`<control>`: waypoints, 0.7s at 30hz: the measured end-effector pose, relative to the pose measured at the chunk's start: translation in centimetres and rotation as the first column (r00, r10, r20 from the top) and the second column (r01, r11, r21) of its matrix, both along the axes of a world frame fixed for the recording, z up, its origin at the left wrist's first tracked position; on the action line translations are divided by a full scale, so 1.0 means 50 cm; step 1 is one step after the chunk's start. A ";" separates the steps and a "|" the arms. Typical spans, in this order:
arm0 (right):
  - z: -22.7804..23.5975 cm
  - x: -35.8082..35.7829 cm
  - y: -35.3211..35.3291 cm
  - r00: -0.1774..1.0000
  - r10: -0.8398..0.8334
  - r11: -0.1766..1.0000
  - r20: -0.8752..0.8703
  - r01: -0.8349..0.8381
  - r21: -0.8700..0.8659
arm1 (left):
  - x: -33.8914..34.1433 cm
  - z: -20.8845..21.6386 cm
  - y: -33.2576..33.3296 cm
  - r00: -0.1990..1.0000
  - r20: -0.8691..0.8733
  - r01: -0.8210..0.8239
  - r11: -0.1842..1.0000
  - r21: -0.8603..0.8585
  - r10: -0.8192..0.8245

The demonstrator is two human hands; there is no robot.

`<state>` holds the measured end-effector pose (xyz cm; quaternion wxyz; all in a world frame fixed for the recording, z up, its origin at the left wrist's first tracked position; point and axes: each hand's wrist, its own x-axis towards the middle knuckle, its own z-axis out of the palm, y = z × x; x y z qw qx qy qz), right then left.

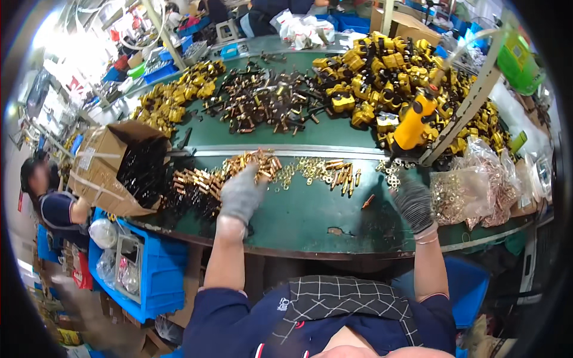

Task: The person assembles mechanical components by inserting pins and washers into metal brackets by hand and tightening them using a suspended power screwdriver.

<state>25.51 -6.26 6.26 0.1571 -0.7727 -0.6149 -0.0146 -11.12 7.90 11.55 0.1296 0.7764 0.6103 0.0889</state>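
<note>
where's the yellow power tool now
In the head view, the yellow power tool is right of centre, beyond the gloved right hand, beside the slanted pale post.

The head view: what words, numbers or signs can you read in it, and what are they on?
None that I can quote.
Green object at upper right: printed marks, too blurred.
Dark blue shirt: white chest marks, too small.
Cardboard box at left: faint print, too blurred.
</note>
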 end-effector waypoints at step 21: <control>-0.074 -0.073 0.007 -0.024 0.134 0.979 -0.991 -0.150 0.137 | 0.111 -0.112 -0.089 -0.151 0.751 0.681 0.619 -0.392 0.643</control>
